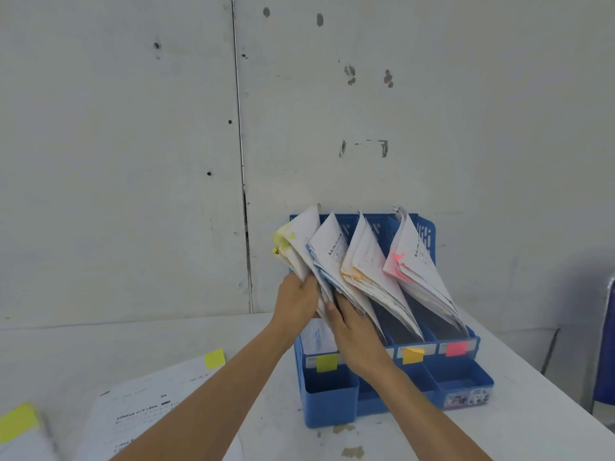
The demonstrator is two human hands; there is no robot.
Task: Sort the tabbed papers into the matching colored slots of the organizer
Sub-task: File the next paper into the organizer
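A person's two bare hands work at a blue organizer (466, 387) standing by the far edge of a white table (539, 414), backed against a scuffed grey wall (133, 128). Four bundles of tabbed papers lean in its slots, fanned out toward the wall. The left hand (296, 302) grips the yellow-tabbed bundle (299, 234) in the slot nearest the table's left side, its fingers curled round the lower edge of the sheets. The right hand (357, 337) lies against the blue-tabbed bundle (329, 251) in the next slot, fingers fairly straight along the paper and thumb raised; it hides that slot's front marker. The orange-tabbed bundle (362, 257) and the pink-tabbed bundle (412, 257) stand untouched in the two slots toward the right edge. Sticky markers on the organizer's front read yellow (326, 362), orange (412, 356) and pink (456, 348). Near the table's near left corner lie a loose printed sheet (149, 407) with a yellow tab (214, 358) and another yellow-tabbed sheet (20, 424).
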